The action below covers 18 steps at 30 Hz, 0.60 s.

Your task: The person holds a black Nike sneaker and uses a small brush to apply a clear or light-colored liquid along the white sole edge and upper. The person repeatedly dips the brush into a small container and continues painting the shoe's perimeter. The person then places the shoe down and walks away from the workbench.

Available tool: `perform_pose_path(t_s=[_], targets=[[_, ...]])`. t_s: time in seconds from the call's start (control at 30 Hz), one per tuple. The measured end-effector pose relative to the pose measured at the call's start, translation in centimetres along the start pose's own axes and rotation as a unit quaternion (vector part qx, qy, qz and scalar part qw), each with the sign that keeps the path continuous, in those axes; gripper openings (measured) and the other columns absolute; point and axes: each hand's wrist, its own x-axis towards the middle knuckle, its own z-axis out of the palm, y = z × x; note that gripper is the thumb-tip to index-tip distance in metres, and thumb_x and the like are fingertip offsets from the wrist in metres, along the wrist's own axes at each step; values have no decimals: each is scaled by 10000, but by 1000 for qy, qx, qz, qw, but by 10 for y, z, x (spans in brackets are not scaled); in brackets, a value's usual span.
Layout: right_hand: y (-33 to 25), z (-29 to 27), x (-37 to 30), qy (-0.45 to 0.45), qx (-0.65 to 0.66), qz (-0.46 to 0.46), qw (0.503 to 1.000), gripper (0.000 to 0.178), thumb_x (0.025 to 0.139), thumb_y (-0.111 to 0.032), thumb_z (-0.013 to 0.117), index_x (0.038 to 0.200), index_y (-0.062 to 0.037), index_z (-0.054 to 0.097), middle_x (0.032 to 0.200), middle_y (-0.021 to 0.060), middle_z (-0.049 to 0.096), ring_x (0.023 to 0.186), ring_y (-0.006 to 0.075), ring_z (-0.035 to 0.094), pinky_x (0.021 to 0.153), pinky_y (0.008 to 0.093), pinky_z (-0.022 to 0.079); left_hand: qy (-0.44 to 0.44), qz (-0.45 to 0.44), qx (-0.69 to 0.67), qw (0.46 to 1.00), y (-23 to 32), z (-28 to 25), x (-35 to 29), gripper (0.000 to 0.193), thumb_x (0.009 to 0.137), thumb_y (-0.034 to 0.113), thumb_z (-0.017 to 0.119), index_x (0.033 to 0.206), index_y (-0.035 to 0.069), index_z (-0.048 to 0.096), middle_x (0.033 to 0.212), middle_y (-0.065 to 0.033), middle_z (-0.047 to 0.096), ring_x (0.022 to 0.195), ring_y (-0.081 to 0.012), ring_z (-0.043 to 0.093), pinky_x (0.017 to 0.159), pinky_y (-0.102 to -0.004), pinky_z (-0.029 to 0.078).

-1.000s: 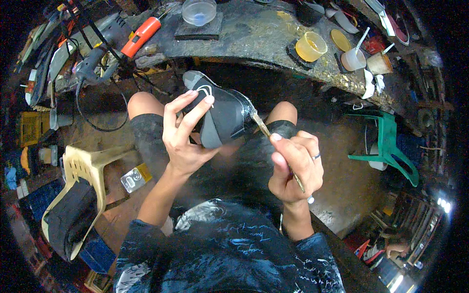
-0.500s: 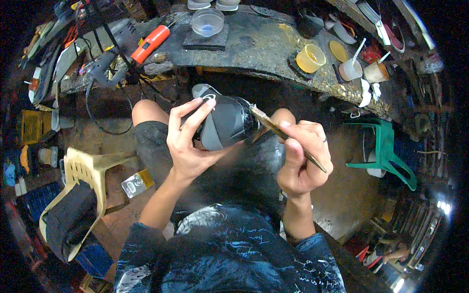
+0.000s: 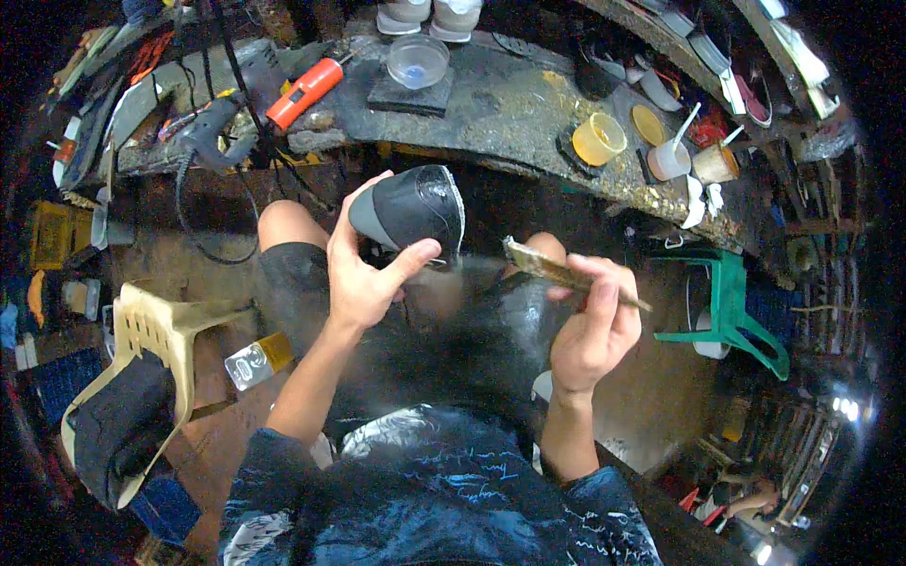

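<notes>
Shoe [image 3: 406,208] nearer than worktop [image 3: 491,108], gripped by left hand [image 3: 363,283]. Right hand [image 3: 599,321], grip closed on brush [image 3: 543,264], right of shoe, clear of it. Worktop: yellow cup [image 3: 596,141] right, orange tool [image 3: 304,94] left.

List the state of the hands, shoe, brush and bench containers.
Left hand: gripping the shoe.
Black-and-grey shoe: held, pale edge facing right.
Right hand: closed on the brush.
Brush: raised, apart from the shoe.
Yellow tub: open.
Clear bowl: open.
Two cups: open, a stick in each.
</notes>
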Motion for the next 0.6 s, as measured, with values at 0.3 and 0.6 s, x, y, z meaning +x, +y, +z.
perform_pose_path(t_s=[0.3,0.6], targets=[[10,-12,52,18,325,223,919,436,1127,-349,459,1258,32,624,823,89,673,715,175,613,698,342,524,97,-224,-275,930,-35,-2,18,508,1082,408,563,1446,59,507,1359,-65,627,1250,-217,589,1113,-388,432],[97,-76,208,16,-403,-138,905,292,1009,-275,638,962,-29,790,876,139,682,832,245,596,787,388,477,48,-280,-475,833,-47,-20,13,604,1072,590,442,1459,135,529,1344,-45,659,1213,-244,647,1043,-457,530]])
